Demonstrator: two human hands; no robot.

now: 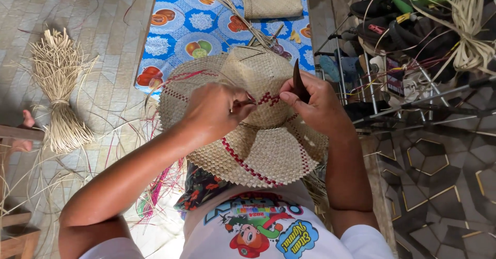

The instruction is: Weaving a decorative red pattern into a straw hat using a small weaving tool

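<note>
The wide-brimmed woven straw hat with red check bands (248,135) rests on the lap, crown up, for access. The left hand (214,109) pinches a red strand at the crown; the right hand (315,104) grips a dark pointed tool (298,80). Beyond lie 1 tied bundle of pale straw (59,93) and a blue fruit-patterned mat (196,26).

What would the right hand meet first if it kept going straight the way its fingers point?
The right hand, holding a dark pointed tool, points left across the woven hat. It would probably meet the left hand first, though depth is unclear.
</note>
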